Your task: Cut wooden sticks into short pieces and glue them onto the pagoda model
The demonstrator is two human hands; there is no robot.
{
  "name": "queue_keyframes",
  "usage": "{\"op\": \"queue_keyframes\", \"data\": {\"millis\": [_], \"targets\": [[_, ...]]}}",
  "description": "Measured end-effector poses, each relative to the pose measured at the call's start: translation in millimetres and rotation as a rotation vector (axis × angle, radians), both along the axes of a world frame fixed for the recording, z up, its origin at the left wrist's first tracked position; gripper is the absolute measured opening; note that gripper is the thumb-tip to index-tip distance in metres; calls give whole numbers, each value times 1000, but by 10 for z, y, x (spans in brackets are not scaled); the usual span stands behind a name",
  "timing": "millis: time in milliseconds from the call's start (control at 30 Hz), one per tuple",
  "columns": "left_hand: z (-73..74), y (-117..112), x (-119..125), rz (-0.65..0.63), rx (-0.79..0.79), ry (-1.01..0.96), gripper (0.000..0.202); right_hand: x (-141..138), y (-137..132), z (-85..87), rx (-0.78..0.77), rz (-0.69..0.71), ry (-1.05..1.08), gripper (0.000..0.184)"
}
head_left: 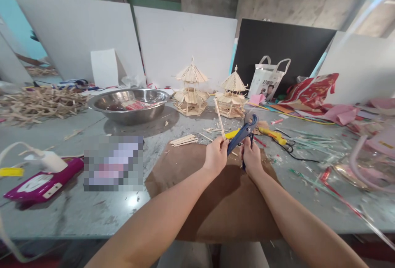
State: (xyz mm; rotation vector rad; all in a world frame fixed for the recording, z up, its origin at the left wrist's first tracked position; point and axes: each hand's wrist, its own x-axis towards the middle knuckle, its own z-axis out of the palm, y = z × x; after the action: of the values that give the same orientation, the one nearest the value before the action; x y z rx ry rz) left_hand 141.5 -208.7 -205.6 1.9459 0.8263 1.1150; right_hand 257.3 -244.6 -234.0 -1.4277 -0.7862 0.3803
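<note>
My left hand [216, 155] is closed around one long blue handle of a pipe cutter [241, 133]. From the same hand a few thin wooden sticks [220, 115] point upward. My right hand [252, 157] grips the cutter's other handle, and its hooked jaw [254, 119] points up and away from me. Both hands are above a brown sheet [228, 210] on the table. A small pile of cut sticks [184, 140] lies at the sheet's far left edge. Beyond the hands stand two stick-built pagoda models, a taller one [191, 89] and a smaller one [233, 95].
A steel basin [132, 113] stands at the left, near a heap of sticks [40, 103]. Closer lie a purple power strip [46, 179] and a blurred-out flat object [114, 163]. A yellow glue gun [273, 135] with a black cord, plastic scraps and a bag [267, 80] occupy the right.
</note>
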Motion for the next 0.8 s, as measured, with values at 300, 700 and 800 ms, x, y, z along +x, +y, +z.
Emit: {"op": "queue_keyframes", "data": {"millis": [300,700,800], "targets": [[9,-64,15,55,239,127,28,-316,-15,84,283,-8,250,40],[24,-240,10,-22,531,302,25,-296,-70,184,350,249,531,23],[26,-238,1,-38,542,382,25,-256,-76,206,281,247,541,22]]}}
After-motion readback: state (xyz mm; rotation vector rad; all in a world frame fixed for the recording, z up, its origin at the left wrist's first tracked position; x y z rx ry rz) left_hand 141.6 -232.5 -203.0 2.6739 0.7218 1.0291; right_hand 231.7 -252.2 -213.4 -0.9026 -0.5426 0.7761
